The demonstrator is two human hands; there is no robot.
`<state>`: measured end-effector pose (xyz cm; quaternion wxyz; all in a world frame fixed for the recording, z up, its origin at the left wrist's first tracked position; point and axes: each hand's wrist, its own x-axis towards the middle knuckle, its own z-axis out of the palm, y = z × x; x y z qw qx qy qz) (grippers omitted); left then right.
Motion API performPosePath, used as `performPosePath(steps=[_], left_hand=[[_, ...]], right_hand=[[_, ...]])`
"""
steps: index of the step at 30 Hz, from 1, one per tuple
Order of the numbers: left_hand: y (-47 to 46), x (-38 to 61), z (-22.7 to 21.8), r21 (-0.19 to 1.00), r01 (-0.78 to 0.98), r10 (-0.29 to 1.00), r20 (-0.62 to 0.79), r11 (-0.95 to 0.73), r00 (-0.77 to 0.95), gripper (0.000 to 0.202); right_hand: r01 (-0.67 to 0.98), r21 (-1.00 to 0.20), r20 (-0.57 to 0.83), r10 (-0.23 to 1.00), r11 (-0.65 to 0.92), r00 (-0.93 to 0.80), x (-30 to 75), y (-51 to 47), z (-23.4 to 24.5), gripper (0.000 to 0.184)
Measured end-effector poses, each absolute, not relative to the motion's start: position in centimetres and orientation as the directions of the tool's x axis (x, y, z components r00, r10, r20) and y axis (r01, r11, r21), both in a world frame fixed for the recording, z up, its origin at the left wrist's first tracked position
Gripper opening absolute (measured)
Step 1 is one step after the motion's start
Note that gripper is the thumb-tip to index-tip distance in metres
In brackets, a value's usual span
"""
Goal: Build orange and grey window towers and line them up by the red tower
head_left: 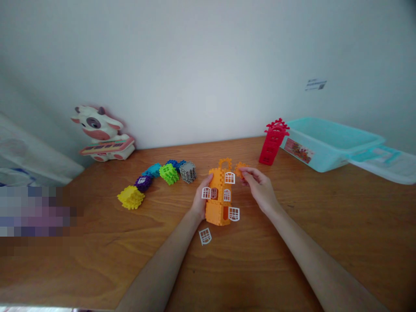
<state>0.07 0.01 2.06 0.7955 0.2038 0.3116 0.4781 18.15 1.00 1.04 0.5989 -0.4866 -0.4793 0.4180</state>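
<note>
An orange block tower (218, 203) with white window pieces stands on the wooden table (292, 242) at the middle. My left hand (200, 200) is wrapped round its left side and holds it upright. My right hand (260, 187) pinches a small orange block piece (241, 168) just right of the tower's top. A loose white window piece (205, 236) lies on the table in front of the tower.
A row of small block cubes lies left of the tower: yellow (131, 197), purple (143, 183), teal (152, 170), green (168, 173), blue, grey (188, 172). A red block tower (273, 142) leans by a turquoise bin (328, 143). A cow toy (100, 134) sits against the wall.
</note>
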Motion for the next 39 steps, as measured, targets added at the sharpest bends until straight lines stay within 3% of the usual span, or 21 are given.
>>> performPosePath(steps=[5, 10, 16, 28, 33, 39], left_hand=[[-0.1, 0.0, 1.8, 0.631, -0.605, 0.871, -0.295, 0.486, 0.392, 0.038], [0.0, -0.3, 1.2, 0.652, -0.563, 0.861, -0.356, 0.508, 0.364, 0.033], [-0.1, -0.6, 1.1, 0.642, -0.555, 0.848, -0.374, 0.529, 0.376, 0.027], [-0.3, -0.7, 1.7, 0.75, -0.507, 0.897, -0.276, 0.425, 0.345, 0.039], [-0.7, -0.4, 2.3, 0.804, -0.5, 0.94, -0.206, 0.322, 0.274, 0.05], [-1.1, -0.4, 2.6, 0.885, -0.459, 0.997, 0.075, -0.08, -0.029, 0.051]], right_hand=[[-0.002, -0.987, 0.16, 0.985, 0.16, 0.06, 17.2, 0.3, 1.2, 0.037], [0.02, -0.988, 0.155, 0.988, 0.156, -0.011, 16.7, -0.3, 1.5, 0.034], [0.032, -0.982, 0.186, 0.982, 0.187, -0.016, 16.4, -0.7, 1.7, 0.029], [0.12, -0.955, 0.275, 0.961, 0.27, 0.025, 16.2, -1.2, 1.5, 0.023], [0.087, -0.959, 0.271, 0.962, 0.27, 0.005, 16.3, -0.8, 1.6, 0.025], [0.007, -0.96, 0.281, 0.958, 0.281, 0.063, 16.8, -1.2, 3.2, 0.038]])
